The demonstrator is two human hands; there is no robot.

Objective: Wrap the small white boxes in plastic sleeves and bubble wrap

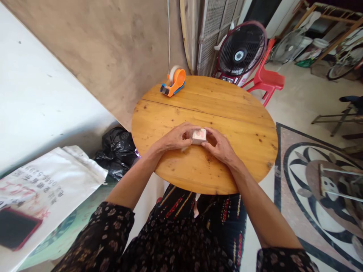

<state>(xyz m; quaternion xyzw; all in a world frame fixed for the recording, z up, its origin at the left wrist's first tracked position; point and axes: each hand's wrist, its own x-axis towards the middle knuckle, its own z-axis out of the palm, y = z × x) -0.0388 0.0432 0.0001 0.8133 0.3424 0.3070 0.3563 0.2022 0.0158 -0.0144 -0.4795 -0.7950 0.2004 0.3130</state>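
A small pale box with a red mark rests on the round wooden table near its middle. My left hand grips the box from its left side with curled fingers. My right hand closes on it from the right, fingers bent around its edge. Both hands rest on the tabletop. An orange tape dispenser with a roll of tape sits at the table's far left edge, well away from my hands.
A black floor fan and a red plastic chair stand beyond the table. A black plastic bag lies on the floor to the left, by a white printed sack. A dark phone lies at lower left.
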